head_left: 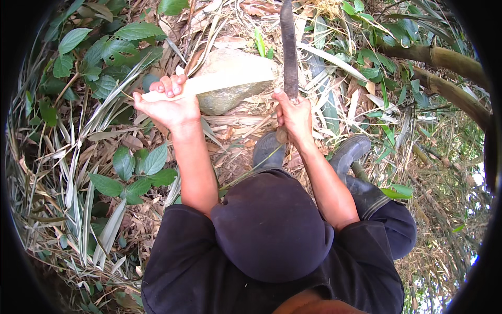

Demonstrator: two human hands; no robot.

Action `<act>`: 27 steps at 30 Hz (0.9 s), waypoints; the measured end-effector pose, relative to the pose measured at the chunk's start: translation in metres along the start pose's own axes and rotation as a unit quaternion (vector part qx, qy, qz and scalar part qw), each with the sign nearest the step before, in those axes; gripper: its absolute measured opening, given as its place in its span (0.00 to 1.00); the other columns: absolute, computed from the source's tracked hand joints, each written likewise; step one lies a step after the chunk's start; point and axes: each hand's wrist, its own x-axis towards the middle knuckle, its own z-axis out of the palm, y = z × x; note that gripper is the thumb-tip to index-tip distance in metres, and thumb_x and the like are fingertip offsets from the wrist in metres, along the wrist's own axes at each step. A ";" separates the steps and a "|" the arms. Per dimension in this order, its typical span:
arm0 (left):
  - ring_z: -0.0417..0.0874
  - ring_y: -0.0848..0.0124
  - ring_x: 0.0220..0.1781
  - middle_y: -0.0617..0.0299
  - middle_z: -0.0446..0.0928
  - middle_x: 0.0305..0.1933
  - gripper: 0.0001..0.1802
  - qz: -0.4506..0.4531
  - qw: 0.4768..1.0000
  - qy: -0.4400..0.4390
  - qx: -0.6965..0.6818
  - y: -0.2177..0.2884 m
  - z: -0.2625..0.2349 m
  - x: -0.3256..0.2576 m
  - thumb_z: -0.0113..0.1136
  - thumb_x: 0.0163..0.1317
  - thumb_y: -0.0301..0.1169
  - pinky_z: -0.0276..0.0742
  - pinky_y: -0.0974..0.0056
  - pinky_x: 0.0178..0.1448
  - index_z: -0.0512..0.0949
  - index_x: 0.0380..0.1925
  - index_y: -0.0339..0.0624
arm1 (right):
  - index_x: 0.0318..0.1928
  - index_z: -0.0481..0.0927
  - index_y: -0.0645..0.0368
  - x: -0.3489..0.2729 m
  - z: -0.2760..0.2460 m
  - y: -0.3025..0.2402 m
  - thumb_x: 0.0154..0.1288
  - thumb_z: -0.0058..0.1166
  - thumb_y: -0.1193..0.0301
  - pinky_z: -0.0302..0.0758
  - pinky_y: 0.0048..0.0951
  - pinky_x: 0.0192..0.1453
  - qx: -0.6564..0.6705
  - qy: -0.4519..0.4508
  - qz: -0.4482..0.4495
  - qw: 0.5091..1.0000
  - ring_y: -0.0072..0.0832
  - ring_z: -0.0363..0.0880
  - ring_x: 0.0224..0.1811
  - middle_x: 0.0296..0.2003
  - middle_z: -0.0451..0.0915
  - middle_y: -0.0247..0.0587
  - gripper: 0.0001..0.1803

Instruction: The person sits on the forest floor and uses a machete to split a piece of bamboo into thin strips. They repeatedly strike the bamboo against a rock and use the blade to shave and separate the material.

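Palm up, my left hand [170, 102] has its fingers curled over one end of a flat, pale strip of split wood or bamboo [225, 79]. The strip runs to the right across a large grey-brown stone [222, 100], with its far end close to the blade. My right hand [295, 116] is closed round the handle of a machete [289, 49]. Its long dark blade is upright in the picture, pointing away from me, just right of the strip's end. Most of the handle is hidden by the fingers; its butt shows below them.
Dry leaves and stalks [230, 138] litter the ground. Leafy green plants [133, 172] grow on the left. Thick bamboo stems [444, 60] arch in from the right. Dark rubber boots [351, 152] stand near the stone, and a dark cap [272, 227] covers the lower middle.
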 end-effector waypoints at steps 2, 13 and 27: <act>0.54 0.70 0.16 0.64 0.53 0.12 0.31 -0.036 0.999 0.017 -0.020 -0.004 -0.004 0.002 0.33 0.70 0.59 0.64 0.61 0.32 0.60 0.16 0.48 | 0.41 0.82 0.64 0.003 -0.007 -0.002 0.69 0.61 0.58 0.62 0.21 0.17 0.052 -0.021 -0.006 0.998 0.16 0.64 0.12 0.14 0.70 0.29 0.19; 0.73 0.61 0.46 0.54 0.70 0.40 0.31 -0.067 0.991 0.085 0.078 -0.026 0.017 -0.024 0.39 0.71 0.59 0.70 0.49 0.62 0.68 0.38 0.37 | 0.30 0.74 0.58 -0.005 -0.033 -0.042 0.67 0.61 0.68 0.64 0.21 0.18 0.224 -0.061 -0.019 0.972 0.18 0.65 0.12 0.15 0.70 0.30 0.11; 0.75 0.56 0.57 0.57 0.77 0.54 0.24 0.417 0.522 -0.403 0.625 -0.091 0.041 -0.085 0.72 0.47 0.25 0.71 0.54 0.60 0.81 0.48 0.43 | 0.30 0.77 0.61 -0.046 -0.046 -0.102 0.64 0.64 0.71 0.63 0.20 0.18 0.178 -0.017 -0.057 0.982 0.17 0.65 0.13 0.15 0.71 0.30 0.10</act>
